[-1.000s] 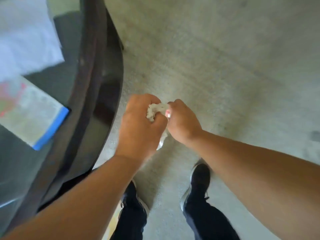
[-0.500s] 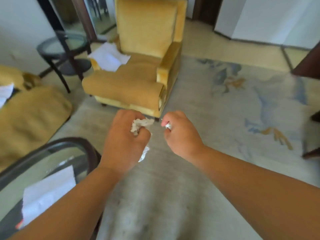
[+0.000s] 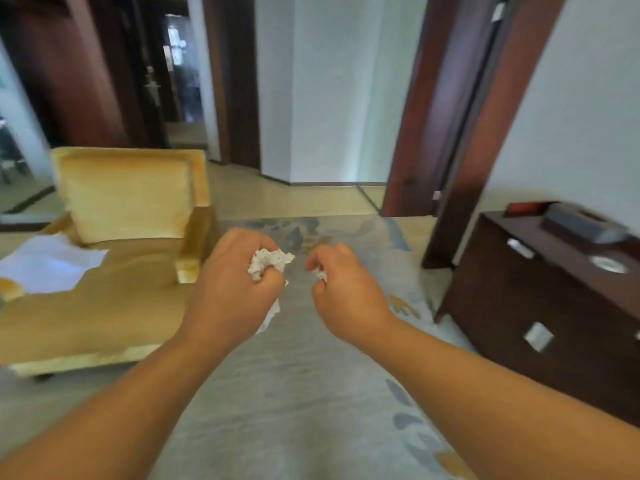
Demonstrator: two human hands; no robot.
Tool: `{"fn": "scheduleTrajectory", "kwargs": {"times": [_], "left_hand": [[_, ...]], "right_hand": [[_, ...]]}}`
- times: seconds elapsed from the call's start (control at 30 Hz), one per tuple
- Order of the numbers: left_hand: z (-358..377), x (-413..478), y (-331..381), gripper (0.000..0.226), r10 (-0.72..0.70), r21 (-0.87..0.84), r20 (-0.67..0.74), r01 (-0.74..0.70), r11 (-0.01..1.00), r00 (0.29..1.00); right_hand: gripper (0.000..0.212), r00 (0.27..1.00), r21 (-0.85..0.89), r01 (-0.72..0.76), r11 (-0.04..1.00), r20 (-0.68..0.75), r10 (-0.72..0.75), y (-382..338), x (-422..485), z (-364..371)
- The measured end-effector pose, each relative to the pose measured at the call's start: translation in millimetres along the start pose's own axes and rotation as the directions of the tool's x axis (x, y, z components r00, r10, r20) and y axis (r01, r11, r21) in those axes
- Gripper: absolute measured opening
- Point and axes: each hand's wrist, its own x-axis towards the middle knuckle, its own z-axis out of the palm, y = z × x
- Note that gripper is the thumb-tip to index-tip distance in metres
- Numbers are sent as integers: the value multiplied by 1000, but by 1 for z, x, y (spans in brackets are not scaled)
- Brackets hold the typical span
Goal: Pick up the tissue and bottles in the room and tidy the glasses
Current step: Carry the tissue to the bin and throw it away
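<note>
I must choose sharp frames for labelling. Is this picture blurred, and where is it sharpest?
Head view: blurred all over, worst at the right, on the cabinet and door frame; sharpest in the middle, on the tissue, left hand and right hand; soft light, no glare.

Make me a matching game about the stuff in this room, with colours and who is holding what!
Things:
1. armchair
2. crumpled tissue
3. cabinet
4. tissue scrap

Matches:
a. dark brown
b. yellow
c. pinched by the right hand
d. gripped in the left hand

Pairs: 1-b, 2-d, 3-a, 4-c
</note>
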Motion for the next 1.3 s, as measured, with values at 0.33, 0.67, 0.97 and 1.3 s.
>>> {"fn": "scheduleTrajectory", "kwargs": {"times": [0.33,0.67,0.97,1.3], "left_hand": [[26,-12,119,20,204,-307,168,-145,941,965],[71,-54,267,24,472,-399,127,-390,830,873],[125,-120,400,10,584,-476,103,-476,740,805],[174,-159,487,18,732,-602,133,-533,595,668]], "right_hand": [[27,952,-220,-228,949,-255,170,9,-106,-129],[27,860,-306,-359,882,-476,185,33,-210,-261],[29,792,-311,-447,839,-573,209,75,-320,-374],[25,626,-271,-625,732,-734,264,93,-403,-435]]}}
